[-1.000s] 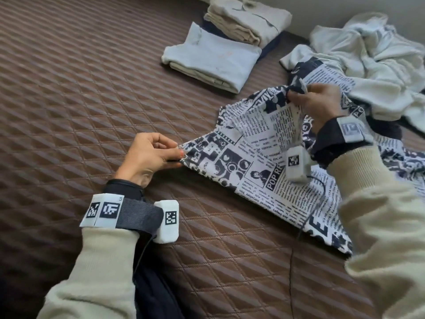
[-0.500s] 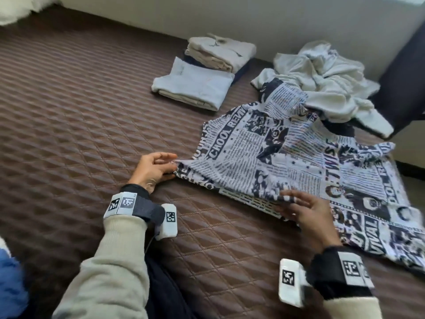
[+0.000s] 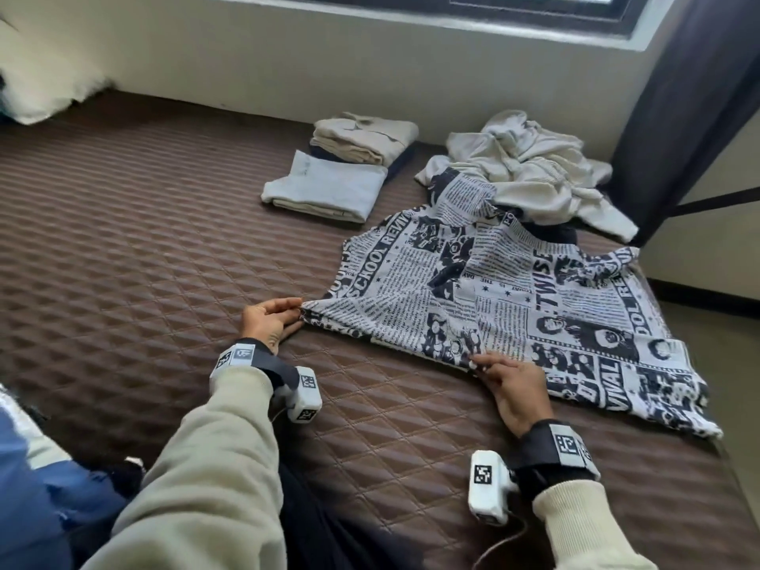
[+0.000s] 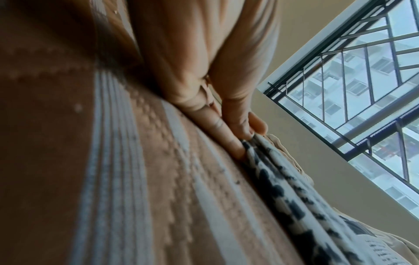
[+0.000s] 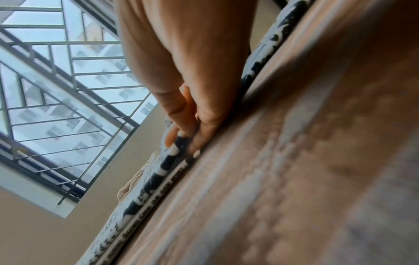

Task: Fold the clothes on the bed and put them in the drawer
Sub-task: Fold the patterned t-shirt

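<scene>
A black-and-white newspaper-print garment (image 3: 514,298) lies spread on the brown quilted bed (image 3: 164,261), folded over on itself. My left hand (image 3: 283,316) pinches its near-left corner (image 4: 251,141) between thumb and fingers, low on the bed. My right hand (image 3: 489,366) pinches the garment's front edge (image 5: 179,143) further right, also down at the bed surface. Both wrists rest close to the mattress.
Two stacks of folded clothes sit further back: a pale blue one (image 3: 329,187) and a beige one (image 3: 366,135). A crumpled heap of pale clothing (image 3: 530,170) lies behind the printed garment. A wall and window run along the bed's far side; a dark curtain (image 3: 691,96) hangs at right.
My right hand carried the raised edge of the garment forward and down to the bed's near side, folding it over. My left hand kept hold of the same corner.
</scene>
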Available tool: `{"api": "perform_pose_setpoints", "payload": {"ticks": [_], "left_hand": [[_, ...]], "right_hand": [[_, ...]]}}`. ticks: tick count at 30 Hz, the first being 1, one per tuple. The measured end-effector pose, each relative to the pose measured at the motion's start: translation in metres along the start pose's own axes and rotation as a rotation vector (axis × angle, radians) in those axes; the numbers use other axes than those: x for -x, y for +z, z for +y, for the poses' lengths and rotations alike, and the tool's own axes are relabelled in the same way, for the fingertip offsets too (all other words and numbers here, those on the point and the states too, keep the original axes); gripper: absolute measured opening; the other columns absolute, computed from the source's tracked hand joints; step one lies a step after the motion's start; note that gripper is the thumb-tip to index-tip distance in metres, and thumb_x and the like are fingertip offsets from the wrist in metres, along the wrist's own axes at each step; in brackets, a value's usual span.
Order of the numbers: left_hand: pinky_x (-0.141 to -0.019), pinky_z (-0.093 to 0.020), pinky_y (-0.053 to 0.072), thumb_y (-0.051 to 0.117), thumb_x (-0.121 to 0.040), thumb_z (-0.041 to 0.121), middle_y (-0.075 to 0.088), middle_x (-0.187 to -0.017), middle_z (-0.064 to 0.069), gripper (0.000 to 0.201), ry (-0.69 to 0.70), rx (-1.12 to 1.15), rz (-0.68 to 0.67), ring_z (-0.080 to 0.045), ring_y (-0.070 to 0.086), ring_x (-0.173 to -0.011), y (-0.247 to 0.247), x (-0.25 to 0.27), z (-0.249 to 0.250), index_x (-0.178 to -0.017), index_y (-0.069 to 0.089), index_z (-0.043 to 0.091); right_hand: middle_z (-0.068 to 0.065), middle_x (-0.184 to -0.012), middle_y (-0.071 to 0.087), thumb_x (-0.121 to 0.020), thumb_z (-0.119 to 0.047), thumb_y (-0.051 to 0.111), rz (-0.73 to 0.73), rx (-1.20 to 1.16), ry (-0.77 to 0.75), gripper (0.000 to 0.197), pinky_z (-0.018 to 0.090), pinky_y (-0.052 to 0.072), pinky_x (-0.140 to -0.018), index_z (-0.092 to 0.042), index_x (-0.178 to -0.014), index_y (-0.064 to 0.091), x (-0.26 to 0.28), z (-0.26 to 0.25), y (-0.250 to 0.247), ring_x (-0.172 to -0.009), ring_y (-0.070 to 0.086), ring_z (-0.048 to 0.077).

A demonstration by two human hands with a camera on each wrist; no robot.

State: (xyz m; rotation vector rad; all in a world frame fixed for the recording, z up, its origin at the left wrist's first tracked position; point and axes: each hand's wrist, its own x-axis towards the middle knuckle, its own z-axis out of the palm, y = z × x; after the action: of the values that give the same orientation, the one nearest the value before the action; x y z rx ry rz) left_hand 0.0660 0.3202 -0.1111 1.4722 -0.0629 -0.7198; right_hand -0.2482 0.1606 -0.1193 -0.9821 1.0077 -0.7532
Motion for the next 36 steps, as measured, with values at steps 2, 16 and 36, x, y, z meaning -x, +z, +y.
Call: {"api": "perform_pose_setpoints", "payload": {"ticks": [2,16,36], "left_hand": [[-0.06,-0.018,0.058,0.051,-0.089,-0.016,0.069,-0.056,0.005,0.024,-0.006,0.017,0.004,-0.004,0.066,-0.053,-0.001,0.001,0.0,-0.08,0.062,0.004],[-0.056,-0.016,0.056,0.047,-0.091,-0.017,0.068,-0.056,0.004,0.028,-0.041,0.014,0.057,-0.012,0.066,-0.062,-0.001,-0.007,-0.004,-0.079,0.062,0.003],[-0.055,-0.02,0.057,0.05,-0.089,-0.012,0.07,-0.06,0.0,0.021,-0.088,0.181,0.106,-0.006,0.067,-0.056,-0.003,-0.021,-0.01,-0.085,0.064,0.003]], "right_hand": [[0.02,-0.102,0.064,-0.08,0.029,0.035,-0.004,-0.014,0.007,0.059,0.018,0.056,-0.077,-0.005,-0.052,0.073,0.007,0.0,-0.002,-0.12,0.052,0.023],[0.003,-0.101,0.06,-0.092,-0.003,0.057,0.178,0.543,-0.295,0.019,0.018,0.047,-0.067,-0.004,-0.11,0.061,-0.005,-0.078,0.035,-0.086,0.057,0.012],[0.004,-0.096,0.068,-0.086,-0.026,0.069,0.287,0.982,-0.317,0.006,0.051,0.041,-0.101,-0.021,-0.082,0.067,-0.151,-0.094,0.086,-0.105,0.06,0.027]]}}
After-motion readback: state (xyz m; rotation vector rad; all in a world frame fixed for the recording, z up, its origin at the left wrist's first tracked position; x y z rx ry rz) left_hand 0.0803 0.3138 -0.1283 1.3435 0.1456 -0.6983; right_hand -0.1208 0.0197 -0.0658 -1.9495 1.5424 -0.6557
